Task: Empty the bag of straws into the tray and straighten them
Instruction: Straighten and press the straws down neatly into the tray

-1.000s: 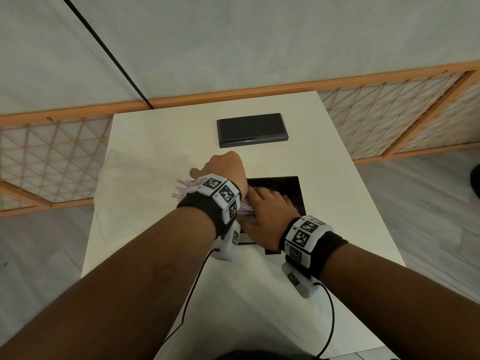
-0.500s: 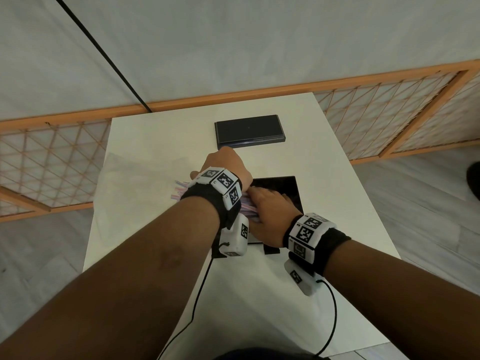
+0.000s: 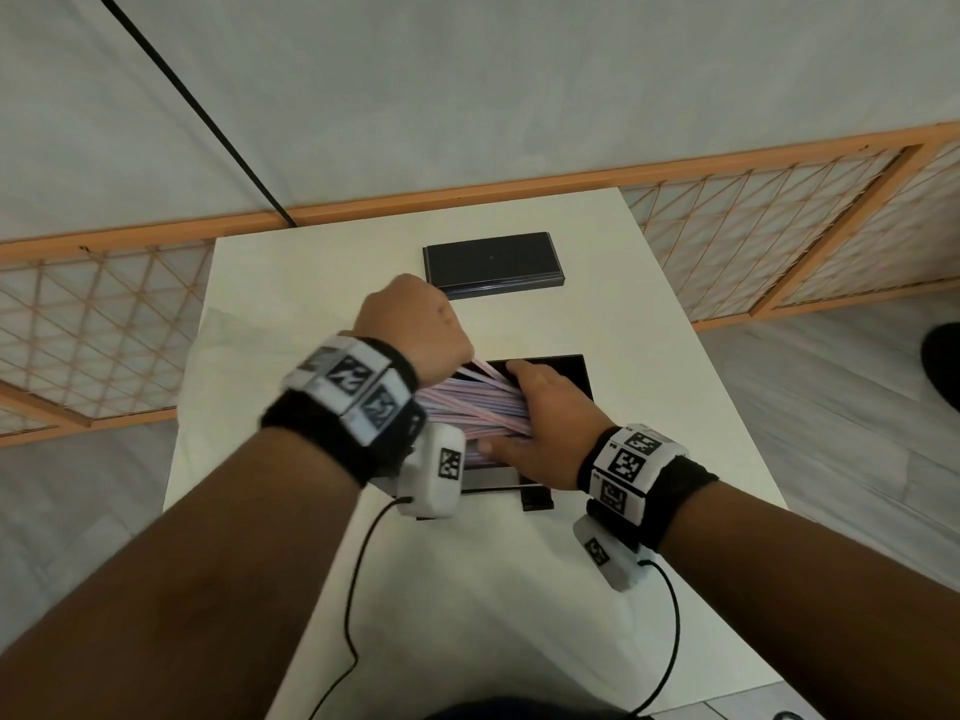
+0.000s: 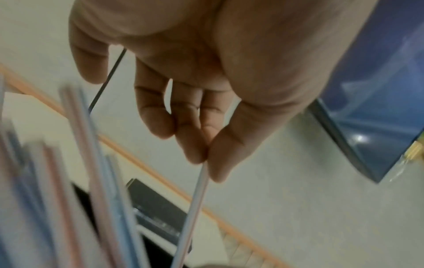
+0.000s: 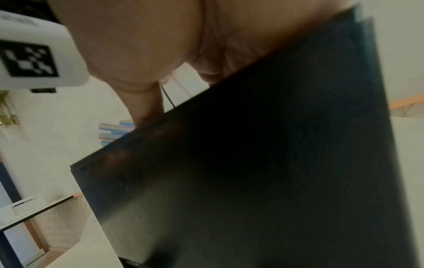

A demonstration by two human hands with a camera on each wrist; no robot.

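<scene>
White wall and an orange lattice fence run behind the pale table [image 3: 519, 589], and the person leans over its middle with both arms out. On it sits a dark tray [image 3: 563, 368], with a second black box [image 3: 491, 265] lying well apart toward the far edge.

The straws [image 3: 467, 407] are out of their wrapper, a pink and blue sheaf lying partly over the tray and fanning out to the left rather than lying parallel. A clear bag [image 4: 376, 90] shows in the left wrist view, off to one side.

The left hand [image 3: 415, 330] is raised above the sheaf, and its thumb and fingertips [image 4: 195, 156] pinch the end of a single straw [image 4: 195, 203], drawing it up away from the rest. The right hand [image 3: 540, 433] lies flat with fingers straight, pressing the bundle down against the tray; its thumb side rests at the tray's near edge.

To my eye the emptying looks done and the straightening is in hand: strays are being picked out one at a time. Next, that pinched straw wants laying down alongside the others, square with the tray's long side, while the flat hand stays firm enough to stop the pile rolling. After that, both hands could nudge the ends even.
</scene>
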